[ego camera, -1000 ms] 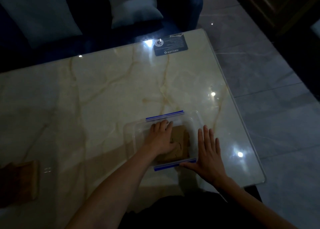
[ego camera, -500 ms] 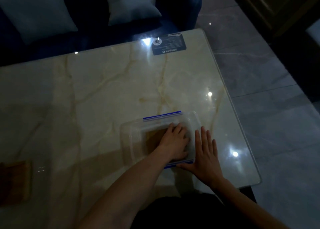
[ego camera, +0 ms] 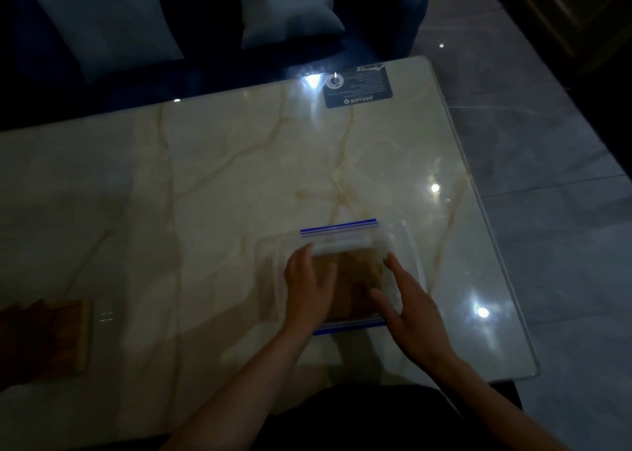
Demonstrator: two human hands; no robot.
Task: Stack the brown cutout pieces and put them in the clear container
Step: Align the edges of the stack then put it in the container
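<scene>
A clear container [ego camera: 408, 245] with blue clip strips on its far and near edges sits on the marble table near my body. A stack of brown cutout pieces [ego camera: 359, 273] lies flat inside it. My left hand [ego camera: 307, 290] rests over the container's left part, fingers spread, touching the left side of the stack. My right hand [ego camera: 407, 308] reaches in from the right, fingers apart, its fingertips at the stack's right edge. Neither hand grips anything that I can make out.
A brown wooden board [ego camera: 65, 334] lies at the table's left near edge. A dark label sticker [ego camera: 357, 88] sits at the far edge. A blue sofa with pale cushions [ego camera: 290, 13] stands behind the table. Tiled floor [ego camera: 547, 211] lies to the right.
My left hand slid from the stack's right side to its left. My right hand left the table beside the container and moved in over its right part.
</scene>
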